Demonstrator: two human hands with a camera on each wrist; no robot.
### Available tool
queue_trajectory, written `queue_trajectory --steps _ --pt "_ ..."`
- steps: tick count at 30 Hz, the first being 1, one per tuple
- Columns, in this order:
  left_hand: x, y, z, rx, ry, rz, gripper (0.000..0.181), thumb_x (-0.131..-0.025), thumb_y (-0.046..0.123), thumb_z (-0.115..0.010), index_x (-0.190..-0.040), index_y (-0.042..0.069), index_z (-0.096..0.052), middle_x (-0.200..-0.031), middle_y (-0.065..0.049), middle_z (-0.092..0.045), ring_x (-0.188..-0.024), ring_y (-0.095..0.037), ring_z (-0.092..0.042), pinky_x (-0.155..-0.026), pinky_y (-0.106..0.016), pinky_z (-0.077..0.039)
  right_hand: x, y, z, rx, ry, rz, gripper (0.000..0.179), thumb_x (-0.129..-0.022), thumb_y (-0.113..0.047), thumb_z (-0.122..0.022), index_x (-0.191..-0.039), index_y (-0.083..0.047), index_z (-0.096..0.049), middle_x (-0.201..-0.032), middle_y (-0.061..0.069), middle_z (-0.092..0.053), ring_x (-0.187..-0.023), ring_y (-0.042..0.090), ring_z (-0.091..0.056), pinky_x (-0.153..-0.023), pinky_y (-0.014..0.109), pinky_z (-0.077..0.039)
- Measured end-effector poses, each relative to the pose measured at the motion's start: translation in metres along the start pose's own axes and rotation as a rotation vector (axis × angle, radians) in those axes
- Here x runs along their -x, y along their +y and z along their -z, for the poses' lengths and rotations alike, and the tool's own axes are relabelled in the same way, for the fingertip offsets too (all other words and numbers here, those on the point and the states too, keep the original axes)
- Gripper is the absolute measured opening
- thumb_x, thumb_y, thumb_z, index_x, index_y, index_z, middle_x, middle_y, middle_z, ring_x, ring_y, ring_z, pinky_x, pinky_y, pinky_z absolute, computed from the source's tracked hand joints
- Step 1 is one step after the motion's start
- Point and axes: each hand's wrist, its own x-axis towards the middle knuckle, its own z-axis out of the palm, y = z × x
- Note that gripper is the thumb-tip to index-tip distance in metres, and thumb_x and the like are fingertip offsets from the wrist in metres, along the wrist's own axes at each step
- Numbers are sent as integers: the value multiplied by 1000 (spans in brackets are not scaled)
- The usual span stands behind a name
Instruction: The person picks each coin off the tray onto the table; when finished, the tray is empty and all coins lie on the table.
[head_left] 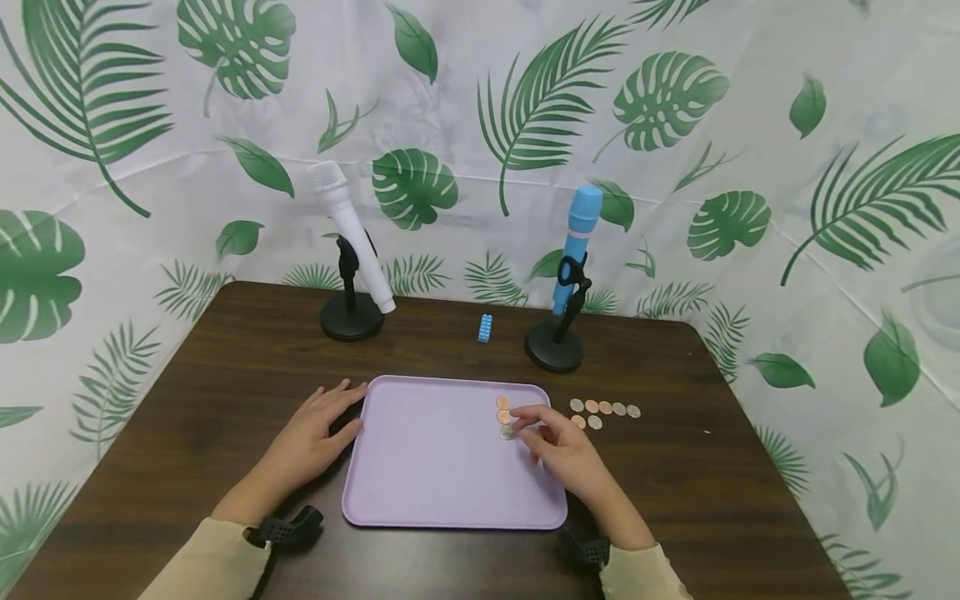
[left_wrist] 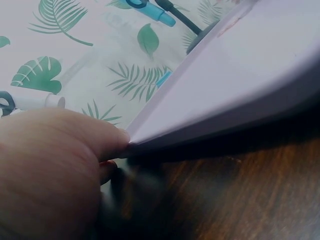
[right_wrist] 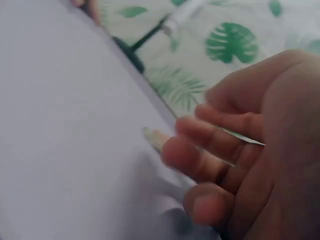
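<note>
My left hand (head_left: 311, 433) rests at the left rim of a lilac tray (head_left: 427, 508), its fingertips and thumb touching the edge with the fingers fairly straight. Over the tray's right side hovers my right hand (head_left: 566, 454), fingers loosely bent and the thumb apart from them; nothing shows between them in the right wrist view. Close to its fingertips, a short column of coins lies on the tray: a copper coin (head_left: 503, 402), another copper coin (head_left: 504, 417) and a silvery coin (head_left: 507, 432). Several more coins (head_left: 605, 407) lie in two rows on the table right of the tray.
Behind the tray, a white microphone (head_left: 352, 229) leans on a black stand (head_left: 351, 318) at left. A blue microphone (head_left: 576, 242) is on another black stand (head_left: 555, 350) at right. Between them lies a small blue block (head_left: 485, 328). A leaf-patterned cloth (head_left: 450, 100) hangs behind the table.
</note>
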Motion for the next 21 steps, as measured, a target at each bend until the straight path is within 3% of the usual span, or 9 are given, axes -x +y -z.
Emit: queue_trajectory --steps 4,9,14,17,21 --pt "-1 1 0 2 2 -6 60 -108 27 -67 -164 13 -51 -169 -13 -51 -164 -42 -35 -135 -70 -18 0 -5 -8 138 -17 -3 26 -107 -18 -71 -132 -22 -76 -115 1 -80 -76 18 -65 -63 25 -55" --pt "-1 2 2 0 4 1 60 -109 27 -67 -164 13 -50 -169 -12 -51 -164 -41 -35 -135 -70 -18 0 -8 -9 188 -1 18 20 -103 -18 -77 -121 -23 -80 -99 -2 -78 -79 16 -63 -66 23 -54" --pt "-1 3 2 -1 -1 3 60 -109 27 -67 -164 14 -50 -169 -13 -51 -164 -42 -35 -135 -70 -18 0 -4 -7 216 136 76 17 -100 -12 -79 -112 -23 -83 -94 -3 -74 -73 15 -59 -63 24 -51" --pt "-1 4 2 -2 -4 2 60 -109 27 -67 -164 14 -50 -169 -13 -51 -164 -42 -35 -135 -70 -18 0 1 -7 300 204 94 19 -98 -10 -80 -108 -26 -84 -92 -9 -73 -70 13 -56 -60 24 -48" --pt "-1 4 2 -4 -7 5 60 -109 28 -67 -164 14 -51 -169 -13 -51 -164 -42 -35 -134 -70 -19 -1 7 -8 452 140 106 21 -94 -15 -87 -106 -32 -85 -90 -18 -69 -77 8 -57 -65 22 -50"
